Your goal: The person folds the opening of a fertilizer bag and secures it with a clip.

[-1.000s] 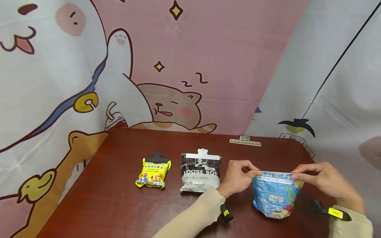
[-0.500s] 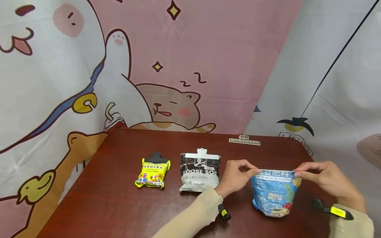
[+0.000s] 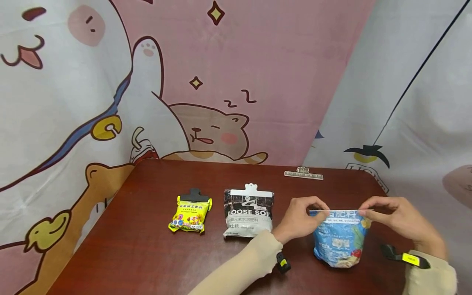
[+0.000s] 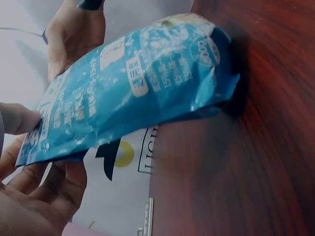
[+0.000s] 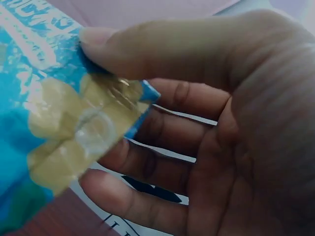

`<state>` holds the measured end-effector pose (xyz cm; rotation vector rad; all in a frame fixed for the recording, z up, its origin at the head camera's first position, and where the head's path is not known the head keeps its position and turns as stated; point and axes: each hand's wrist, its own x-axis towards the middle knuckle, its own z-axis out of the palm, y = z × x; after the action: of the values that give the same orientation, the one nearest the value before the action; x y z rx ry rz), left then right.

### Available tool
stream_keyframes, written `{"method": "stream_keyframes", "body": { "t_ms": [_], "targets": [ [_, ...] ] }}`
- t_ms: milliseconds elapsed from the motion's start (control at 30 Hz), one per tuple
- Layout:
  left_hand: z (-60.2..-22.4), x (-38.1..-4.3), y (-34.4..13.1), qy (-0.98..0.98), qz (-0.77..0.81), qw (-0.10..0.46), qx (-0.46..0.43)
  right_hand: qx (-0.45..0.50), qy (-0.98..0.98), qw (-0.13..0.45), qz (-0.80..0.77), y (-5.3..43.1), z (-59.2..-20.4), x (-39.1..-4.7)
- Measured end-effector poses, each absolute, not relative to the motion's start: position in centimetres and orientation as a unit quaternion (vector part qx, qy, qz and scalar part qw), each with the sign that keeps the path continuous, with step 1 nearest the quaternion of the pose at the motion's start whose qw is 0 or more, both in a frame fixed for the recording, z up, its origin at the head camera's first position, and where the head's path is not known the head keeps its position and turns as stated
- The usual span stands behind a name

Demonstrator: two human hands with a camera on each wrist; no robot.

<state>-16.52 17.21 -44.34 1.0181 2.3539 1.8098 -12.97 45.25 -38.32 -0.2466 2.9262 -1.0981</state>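
A blue printed bag [image 3: 339, 243] stands upright on the table, its top edge pressed flat. At the top left corner my left hand [image 3: 303, 217] pinches it between thumb and fingers. My right hand [image 3: 403, 219] pinches the top right corner the same way. The left wrist view shows the bag's blue face [image 4: 133, 83] with white print and its bottom against the table. In the right wrist view, my thumb [image 5: 147, 51] lies over the front of the bag's corner [image 5: 93, 123], with the fingers behind.
A black and white bag marked LOOSE SOIL [image 3: 248, 217] with a white clip [image 3: 251, 190] lies left of my left hand. Farther left is a small yellow bag [image 3: 189, 215] with a black clip [image 3: 194, 196]. A pale ruler-like clip [image 3: 303, 173] lies by the table's [image 3: 147, 254] back edge.
Both hands have come a little closer together along the bag's top edge, the left to the right and the right to the left. The bag stays in about the same place.
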Motion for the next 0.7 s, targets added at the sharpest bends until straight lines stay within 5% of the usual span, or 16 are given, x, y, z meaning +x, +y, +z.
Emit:
{"method": "stream_keyframes", "body": {
  "t_ms": [700],
  "targets": [
    [-43.8, -16.8, 18.7, 0.773, 0.538, -0.066, 0.329, -0.116, 0.917, 0.005, -0.381, 43.2, -38.5, -13.8]
  ]
}}
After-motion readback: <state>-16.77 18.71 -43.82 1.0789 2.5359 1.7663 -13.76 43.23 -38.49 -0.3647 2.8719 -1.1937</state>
